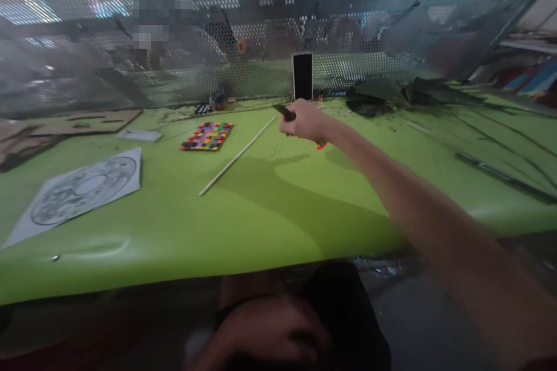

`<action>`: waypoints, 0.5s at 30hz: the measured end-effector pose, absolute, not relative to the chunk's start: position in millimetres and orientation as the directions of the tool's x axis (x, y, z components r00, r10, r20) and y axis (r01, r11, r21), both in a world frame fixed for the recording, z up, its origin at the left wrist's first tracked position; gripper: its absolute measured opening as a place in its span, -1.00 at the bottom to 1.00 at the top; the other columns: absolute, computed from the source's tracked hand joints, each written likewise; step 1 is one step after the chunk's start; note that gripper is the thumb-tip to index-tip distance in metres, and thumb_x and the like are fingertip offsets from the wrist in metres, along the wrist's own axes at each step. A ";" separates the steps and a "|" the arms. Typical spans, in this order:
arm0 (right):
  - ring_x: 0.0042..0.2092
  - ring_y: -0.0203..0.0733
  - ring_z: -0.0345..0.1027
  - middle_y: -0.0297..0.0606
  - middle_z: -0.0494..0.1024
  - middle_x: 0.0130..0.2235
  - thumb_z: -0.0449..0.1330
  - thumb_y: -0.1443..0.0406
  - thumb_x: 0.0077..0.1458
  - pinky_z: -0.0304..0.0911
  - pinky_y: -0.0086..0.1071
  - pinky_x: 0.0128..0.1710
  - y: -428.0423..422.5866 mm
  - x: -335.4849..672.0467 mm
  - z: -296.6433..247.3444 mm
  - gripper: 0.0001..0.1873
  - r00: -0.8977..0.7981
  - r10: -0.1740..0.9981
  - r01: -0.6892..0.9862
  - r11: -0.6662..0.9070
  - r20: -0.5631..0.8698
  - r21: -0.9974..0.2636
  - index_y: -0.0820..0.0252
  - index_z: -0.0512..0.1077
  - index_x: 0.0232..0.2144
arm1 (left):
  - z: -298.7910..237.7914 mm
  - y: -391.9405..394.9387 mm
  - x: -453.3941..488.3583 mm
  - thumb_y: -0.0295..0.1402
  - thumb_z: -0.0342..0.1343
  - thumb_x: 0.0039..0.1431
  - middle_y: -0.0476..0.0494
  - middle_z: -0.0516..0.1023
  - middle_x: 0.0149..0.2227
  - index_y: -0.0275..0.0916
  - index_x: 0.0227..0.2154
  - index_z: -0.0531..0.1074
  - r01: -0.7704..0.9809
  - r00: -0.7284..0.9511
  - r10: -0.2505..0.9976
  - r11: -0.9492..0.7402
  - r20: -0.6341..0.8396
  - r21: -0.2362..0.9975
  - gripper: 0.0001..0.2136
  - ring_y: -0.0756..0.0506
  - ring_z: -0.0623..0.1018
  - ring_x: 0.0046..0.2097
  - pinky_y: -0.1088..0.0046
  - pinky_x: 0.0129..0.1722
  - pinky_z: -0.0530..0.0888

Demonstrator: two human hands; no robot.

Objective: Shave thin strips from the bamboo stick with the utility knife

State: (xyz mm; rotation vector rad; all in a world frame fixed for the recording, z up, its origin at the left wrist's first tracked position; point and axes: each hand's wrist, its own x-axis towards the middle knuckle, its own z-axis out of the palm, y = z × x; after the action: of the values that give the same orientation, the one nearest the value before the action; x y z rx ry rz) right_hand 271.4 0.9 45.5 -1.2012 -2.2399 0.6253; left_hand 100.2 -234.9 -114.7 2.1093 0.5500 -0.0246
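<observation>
Stretched out over the green work surface [278, 214], my right hand [304, 119] is closed on a short dark flat piece [285, 112] that juts out to the left; its exact kind I cannot make out. A thin pale wooden stick [237, 156] lies slantwise just left of this hand. Something small and red-orange [321, 145] shows beneath the wrist, mostly hidden by it. Down at my lap, below the table's front edge, is my left hand [278, 327]. It is dark and blurred, so its fingers are not clear.
A colourful woven square [209, 136] and a paper with a circular drawing [89, 185] lie left. Cardboard pieces [87, 122] are at far left. A phone [303, 76] stands against the perforated metal screen [256, 64]. Dark sheets [378, 95] and a dark strip [505, 177] lie right.
</observation>
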 end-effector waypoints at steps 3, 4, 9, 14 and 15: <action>-0.57 -0.32 0.17 -0.36 0.36 -0.65 0.30 0.35 -0.08 0.06 -0.34 -0.52 -13.8 277.5 56.3 -0.82 -0.668 0.734 0.609 0.445 -0.122 -0.657 0.19 0.40 -0.63 | -60.3 -236.1 73.0 -0.23 -0.03 0.35 -0.12 0.66 -0.34 -0.06 -0.23 0.56 0.072 0.990 0.139 -0.471 -0.007 0.879 -0.76 -0.09 0.64 -0.18 0.44 -0.13 0.55; -0.58 -0.32 0.17 -0.37 0.37 -0.65 0.34 0.36 -0.14 0.06 -0.35 -0.52 -18.1 280.2 57.2 -0.82 -0.695 0.687 0.615 0.418 -0.211 -0.668 0.19 0.40 -0.64 | -40.9 -231.8 64.3 -0.24 -0.04 0.36 -0.13 0.65 -0.34 -0.10 -0.24 0.54 0.039 0.981 0.183 -0.478 0.057 0.877 -0.76 -0.08 0.64 -0.20 0.45 -0.12 0.54; -0.48 -0.26 0.31 -0.37 0.49 -0.54 0.44 0.25 -0.22 0.12 -0.37 -0.46 -23.5 295.7 46.4 -0.80 -0.763 0.540 0.607 0.413 -0.354 -0.679 0.15 0.50 -0.53 | 15.6 -185.4 42.8 -0.39 -0.02 0.36 -0.05 0.61 -0.29 -0.19 -0.23 0.50 0.392 0.779 0.615 -0.629 0.121 0.672 -0.82 0.02 0.56 -0.25 0.53 -0.20 0.46; -0.37 -0.22 0.37 -0.26 0.59 -0.33 0.32 0.22 -0.02 0.16 -0.36 -0.37 -10.4 319.2 34.2 -0.83 -0.750 0.639 0.580 0.511 -0.172 -0.634 0.14 0.53 -0.33 | 2.3 -140.5 53.9 -0.37 -0.04 0.38 -0.12 0.58 -0.22 -0.26 -0.17 0.49 0.519 0.740 0.622 -0.770 0.256 0.371 -0.80 -0.04 0.53 -0.16 0.43 -0.12 0.43; -0.39 -0.23 0.35 -0.27 0.58 -0.34 0.31 0.21 0.00 0.16 -0.35 -0.38 -8.7 324.8 32.1 -0.81 -0.714 0.690 0.593 0.507 -0.119 -0.626 0.13 0.52 -0.30 | -1.4 -134.1 58.5 -0.39 -0.05 0.38 -0.14 0.57 -0.21 -0.28 -0.17 0.49 0.518 0.761 0.593 -0.800 0.265 0.304 -0.79 -0.05 0.52 -0.15 0.40 -0.10 0.43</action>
State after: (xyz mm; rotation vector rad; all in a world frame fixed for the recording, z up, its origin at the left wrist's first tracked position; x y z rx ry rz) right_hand 324.8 -8.7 32.1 -1.1134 -2.5975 0.9925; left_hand 58.5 -134.1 -1.4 2.7450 0.8768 0.5184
